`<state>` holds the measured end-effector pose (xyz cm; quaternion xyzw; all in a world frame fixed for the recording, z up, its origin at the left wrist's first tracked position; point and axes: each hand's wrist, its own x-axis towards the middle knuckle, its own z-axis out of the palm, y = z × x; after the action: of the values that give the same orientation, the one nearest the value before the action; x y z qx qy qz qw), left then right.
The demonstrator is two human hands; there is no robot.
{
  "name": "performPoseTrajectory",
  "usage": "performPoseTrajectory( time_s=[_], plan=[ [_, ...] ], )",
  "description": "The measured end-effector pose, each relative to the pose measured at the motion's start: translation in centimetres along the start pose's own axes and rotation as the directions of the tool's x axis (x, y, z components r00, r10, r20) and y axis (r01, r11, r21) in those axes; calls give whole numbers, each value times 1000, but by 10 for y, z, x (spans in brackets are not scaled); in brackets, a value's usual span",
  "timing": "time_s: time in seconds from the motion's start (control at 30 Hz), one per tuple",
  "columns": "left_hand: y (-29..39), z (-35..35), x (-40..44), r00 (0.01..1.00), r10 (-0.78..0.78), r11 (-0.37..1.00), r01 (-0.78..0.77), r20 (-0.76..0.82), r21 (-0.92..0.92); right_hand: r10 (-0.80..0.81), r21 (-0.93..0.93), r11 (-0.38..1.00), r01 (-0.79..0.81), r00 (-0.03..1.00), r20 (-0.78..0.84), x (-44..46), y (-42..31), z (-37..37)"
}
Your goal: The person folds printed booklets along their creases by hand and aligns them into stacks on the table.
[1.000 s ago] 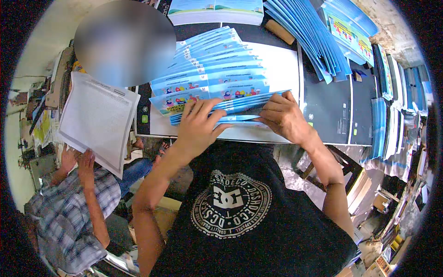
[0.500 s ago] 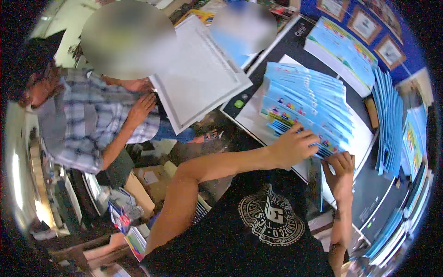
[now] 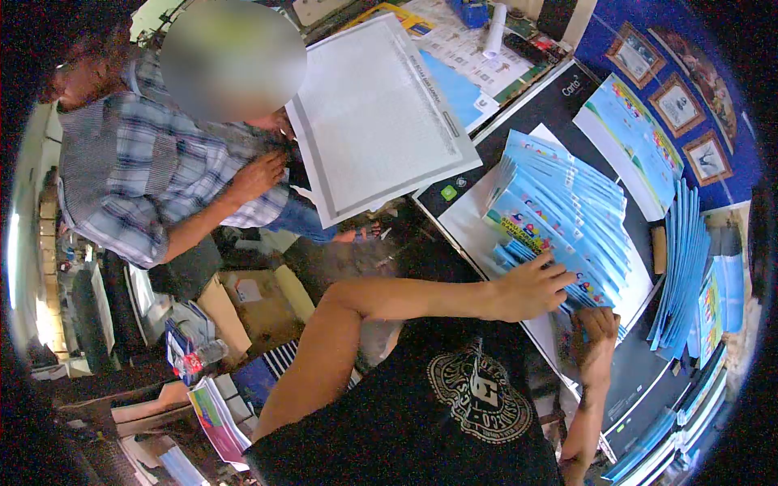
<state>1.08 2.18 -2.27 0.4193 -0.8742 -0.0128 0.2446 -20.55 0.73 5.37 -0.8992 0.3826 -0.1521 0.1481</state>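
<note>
A fanned stack of light-blue booklets (image 3: 567,190) with colourful cartoon covers lies on white paper (image 3: 462,217) on the black table. My left hand (image 3: 531,289) rests over the near edge of this stack, palm down, its fingers slightly bent and apart. To its right, my right hand (image 3: 598,328) has its fingers curled round the near corner of the booklets; its thumb is hidden. The two hands are close together. Some booklet edges show between and beside them.
On the left a person in a plaid shirt (image 3: 186,162) stands by a large white printed sheet (image 3: 377,121). More blue booklets (image 3: 679,267) stand fanned at the right, near a flat stack (image 3: 632,146). An open cardboard box (image 3: 259,312) sits below left.
The camera view has shifted, so the scene sits differently in frame. Both hands remain at the near edge of the fanned booklets, with the left fingers slightly more bent.
</note>
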Motion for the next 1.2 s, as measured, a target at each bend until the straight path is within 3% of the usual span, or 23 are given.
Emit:
performPoseTrajectory(
  time_s=[0.1, 0.4, 0.6, 0.9, 1.1, 1.2],
  plan=[
    [1, 5, -3, 998, -12, 999, 10, -64, -31, 17, -75, 997, -19, 999, -33, -3, -1, 6],
    [2, 3, 1, 997, -41, 995, 35, -65, -88, 34, -122, 992, -45, 995, -93, -7, -4, 17],
    [-3, 6, 10, 992, -119, 922, 129, 51, -365, 32, -102, 994, -47, 989, -143, -6, -3, 19],
    [-22, -11, 30, 937, 2, 897, 154, 351, -415, 56, -96, 993, -66, 993, -104, -10, -8, 18],
    [-26, -17, 30, 938, 49, 880, 122, 344, -458, 92, -61, 993, -99, 991, -100, -11, -4, 20],
    [-25, -14, 26, 944, 72, 916, 65, 321, -396, 89, -45, 994, -95, 990, -106, -9, -5, 21]
  ],
)
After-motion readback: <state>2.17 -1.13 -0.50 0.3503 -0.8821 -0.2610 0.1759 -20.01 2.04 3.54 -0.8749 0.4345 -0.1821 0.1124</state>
